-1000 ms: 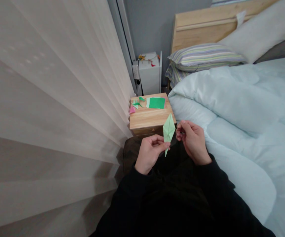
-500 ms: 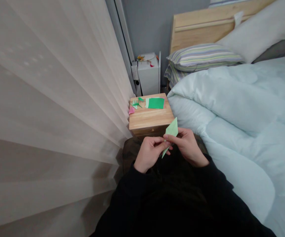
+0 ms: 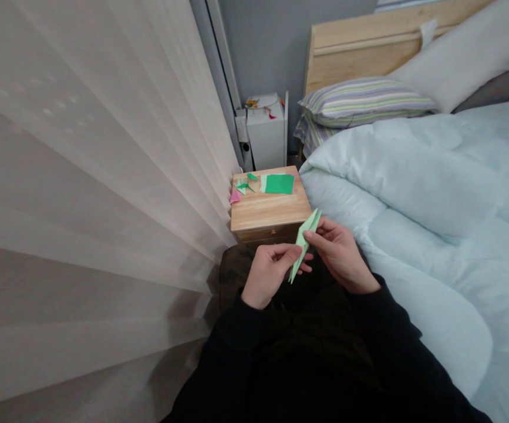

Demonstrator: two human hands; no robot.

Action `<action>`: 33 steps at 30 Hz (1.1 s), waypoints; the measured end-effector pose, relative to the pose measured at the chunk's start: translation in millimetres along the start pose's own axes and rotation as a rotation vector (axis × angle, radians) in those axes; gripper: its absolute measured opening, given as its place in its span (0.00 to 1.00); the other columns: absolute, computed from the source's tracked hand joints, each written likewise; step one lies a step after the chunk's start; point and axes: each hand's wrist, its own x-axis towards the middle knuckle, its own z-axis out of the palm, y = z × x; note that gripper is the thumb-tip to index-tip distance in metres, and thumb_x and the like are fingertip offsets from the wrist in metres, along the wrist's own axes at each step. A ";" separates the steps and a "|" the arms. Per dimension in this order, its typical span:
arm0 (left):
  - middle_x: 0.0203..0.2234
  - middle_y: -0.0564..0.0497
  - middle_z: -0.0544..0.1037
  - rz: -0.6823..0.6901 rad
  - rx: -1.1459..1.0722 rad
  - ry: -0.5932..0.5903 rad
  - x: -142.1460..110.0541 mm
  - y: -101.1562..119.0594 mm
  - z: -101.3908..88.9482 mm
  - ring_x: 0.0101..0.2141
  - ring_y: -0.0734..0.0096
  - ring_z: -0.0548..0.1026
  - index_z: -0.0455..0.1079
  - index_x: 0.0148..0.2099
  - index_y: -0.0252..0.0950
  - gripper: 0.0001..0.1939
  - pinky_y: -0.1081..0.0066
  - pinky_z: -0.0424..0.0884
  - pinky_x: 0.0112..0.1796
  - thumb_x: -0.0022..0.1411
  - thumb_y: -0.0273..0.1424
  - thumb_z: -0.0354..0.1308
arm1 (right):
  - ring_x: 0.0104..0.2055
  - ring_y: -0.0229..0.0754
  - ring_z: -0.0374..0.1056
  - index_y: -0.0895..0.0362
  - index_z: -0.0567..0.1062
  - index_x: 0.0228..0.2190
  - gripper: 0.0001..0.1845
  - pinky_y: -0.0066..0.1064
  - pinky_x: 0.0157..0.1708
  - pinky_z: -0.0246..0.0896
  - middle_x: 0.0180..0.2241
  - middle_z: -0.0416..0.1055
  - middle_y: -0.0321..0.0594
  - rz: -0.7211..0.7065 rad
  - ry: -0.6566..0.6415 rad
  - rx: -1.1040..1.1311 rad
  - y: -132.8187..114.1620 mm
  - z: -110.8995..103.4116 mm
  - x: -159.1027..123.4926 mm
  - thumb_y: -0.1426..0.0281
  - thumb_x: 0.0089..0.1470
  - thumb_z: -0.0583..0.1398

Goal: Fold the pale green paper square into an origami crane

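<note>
Pinching pale green folded paper (image 3: 302, 239), left hand (image 3: 266, 275) gripping lower part, right hand (image 3: 342, 257) upper part, just off front right corner of wooden table (image 3: 272, 214). Across table's far half: green sheets (image 3: 279, 184), small folded green pieces (image 3: 244, 185) left of them, pink piece (image 3: 235, 196) at table's left edge. Beyond table, white cabinet (image 3: 266, 141), grey wall (image 3: 272, 47). Left of table, pale curtain (image 3: 104, 153); right of it, light blue quilt (image 3: 434, 182).

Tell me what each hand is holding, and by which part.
A folded light green paper: the left hand pinches its left edge near the middle, the right hand its right edge a little higher.
</note>
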 end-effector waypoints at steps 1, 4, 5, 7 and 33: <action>0.31 0.41 0.85 -0.046 -0.077 -0.033 0.1 0.5 -0.1 0.27 0.68 0.80 0.82 0.39 0.30 0.28 0.72 0.72 0.29 0.58 0.54 0.66 | 0.30 0.36 0.69 0.55 0.79 0.29 0.14 0.29 0.34 0.66 0.28 0.76 0.33 0.002 -0.029 -0.013 0.9 -0.2 -1.1 0.61 0.47 0.75; 0.32 0.41 0.84 -0.189 -0.254 -0.117 0.3 2.7 -0.9 0.25 0.72 0.78 0.80 0.38 0.30 0.27 0.74 0.73 0.28 0.57 0.53 0.67 | 0.29 0.38 0.70 0.54 0.79 0.29 0.15 0.31 0.33 0.67 0.27 0.76 0.34 0.026 -0.113 -0.058 1.1 0.1 -1.9 0.57 0.48 0.74; 0.30 0.43 0.84 -0.210 -0.278 -0.124 0.4 3.6 -1.0 0.24 0.74 0.77 0.79 0.37 0.30 0.24 0.76 0.73 0.27 0.55 0.49 0.71 | 0.31 0.39 0.71 0.54 0.79 0.30 0.16 0.32 0.34 0.68 0.29 0.77 0.36 0.026 -0.121 -0.069 1.1 0.5 -1.3 0.57 0.48 0.74; 0.27 0.48 0.81 -0.182 -0.304 -0.084 0.7 5.1 -0.4 0.23 0.79 0.75 0.78 0.34 0.31 0.20 0.79 0.72 0.27 0.50 0.41 0.76 | 0.36 0.42 0.73 0.53 0.79 0.34 0.17 0.34 0.38 0.71 0.33 0.79 0.37 -0.016 -0.072 -0.078 1.6 1.4 0.5 0.57 0.46 0.74; 0.33 0.43 0.85 0.040 -0.115 0.063 8.5 -6.7 5.2 0.35 0.59 0.85 0.79 0.43 0.29 0.23 0.61 0.81 0.43 0.55 0.43 0.73 | 0.35 0.42 0.71 0.54 0.78 0.35 0.14 0.33 0.37 0.67 0.31 0.76 0.37 -0.120 0.052 -0.296 3.6 4.8 1.7 0.57 0.54 0.69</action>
